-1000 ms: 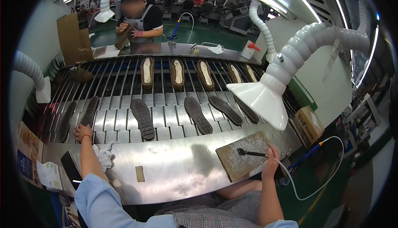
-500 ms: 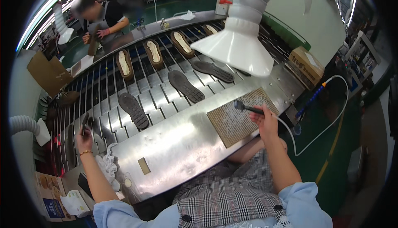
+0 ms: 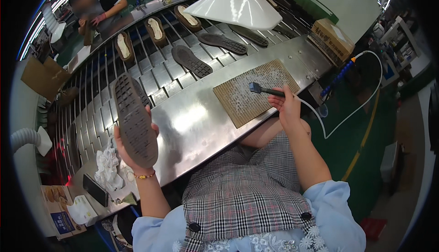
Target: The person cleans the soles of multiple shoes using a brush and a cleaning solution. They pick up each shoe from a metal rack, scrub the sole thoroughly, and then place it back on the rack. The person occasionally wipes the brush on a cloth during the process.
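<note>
At the steel bench edge: sole and brush in hand.
Your left hand (image 3: 132, 153) is gripping a dark shoe sole (image 3: 135, 121) tread-up above the steel bench (image 3: 192, 119); your right hand (image 3: 286, 105) is pinching a black brush (image 3: 265, 90), its head resting on the glue-smeared ribbed mat (image 3: 254, 92).

Lt blue short sleeves, plaid pinafore w/ black buttons, maybe beaded bracelet (image 3: 144, 176) on left wrist.

Four dark soles (image 3: 135, 121) (one held up), three lasted shoes (image 3: 124, 46), one brush (image 3: 266, 90), one cardboard mat (image 3: 256, 92)
</note>
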A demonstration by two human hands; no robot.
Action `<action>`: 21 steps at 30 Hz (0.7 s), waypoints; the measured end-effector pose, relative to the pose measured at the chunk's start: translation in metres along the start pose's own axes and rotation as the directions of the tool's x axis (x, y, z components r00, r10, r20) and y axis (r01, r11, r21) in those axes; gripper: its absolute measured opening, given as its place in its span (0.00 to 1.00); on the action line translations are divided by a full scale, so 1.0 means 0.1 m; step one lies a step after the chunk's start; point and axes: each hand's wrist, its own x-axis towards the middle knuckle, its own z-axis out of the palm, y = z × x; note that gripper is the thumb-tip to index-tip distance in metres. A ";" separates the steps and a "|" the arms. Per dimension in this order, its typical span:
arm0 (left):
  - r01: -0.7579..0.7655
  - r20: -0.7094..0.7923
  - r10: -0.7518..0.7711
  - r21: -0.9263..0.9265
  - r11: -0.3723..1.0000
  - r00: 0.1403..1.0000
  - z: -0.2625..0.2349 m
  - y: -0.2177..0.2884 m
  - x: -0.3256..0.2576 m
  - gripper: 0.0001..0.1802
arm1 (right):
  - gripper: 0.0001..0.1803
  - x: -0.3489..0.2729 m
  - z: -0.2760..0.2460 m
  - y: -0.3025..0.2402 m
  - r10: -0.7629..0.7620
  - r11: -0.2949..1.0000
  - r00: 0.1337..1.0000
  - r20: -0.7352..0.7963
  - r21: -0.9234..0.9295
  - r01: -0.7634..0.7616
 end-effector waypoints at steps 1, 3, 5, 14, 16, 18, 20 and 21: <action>0.017 -0.004 -0.017 0.019 1.000 1.000 -0.05 -0.16 -0.03 0.32 | 0.27 0.00 0.01 0.09 -0.006 0.998 1.000 -0.008 -0.067 0.005; 0.121 0.011 -0.121 -0.001 0.993 0.993 -0.09 -0.36 -0.12 0.32 | 0.27 -0.09 0.02 0.13 0.062 0.993 0.998 0.025 -0.103 -0.059; 0.099 -0.176 -0.098 -0.008 0.995 0.979 -0.05 -0.52 -0.20 0.32 | 0.28 -0.18 0.11 0.04 0.087 0.991 0.994 0.072 -0.108 -0.079; 0.118 -0.088 -0.110 0.093 0.989 0.990 0.17 -0.79 -0.23 0.34 | 0.29 -0.03 0.06 0.07 -0.055 0.980 0.998 0.018 -0.189 0.057; 0.117 -0.118 -0.103 0.113 0.987 0.988 0.16 -0.82 -0.22 0.33 | 0.28 -0.15 0.09 0.14 0.114 0.987 0.993 0.024 -0.114 -0.110; 0.107 -0.221 -0.075 0.141 0.984 0.972 0.17 -0.84 -0.20 0.32 | 0.25 -0.19 0.15 0.09 0.237 0.963 0.967 0.089 0.113 -0.246; 0.123 -0.148 -0.101 0.150 0.981 0.984 0.15 -0.83 -0.17 0.28 | 0.23 -0.23 0.31 -0.10 0.339 0.879 0.924 0.174 0.291 -0.378; 0.110 -0.172 -0.080 0.169 0.979 0.982 0.15 -0.86 -0.14 0.27 | 0.21 -0.27 0.38 -0.21 0.315 0.878 0.924 0.216 0.305 -0.370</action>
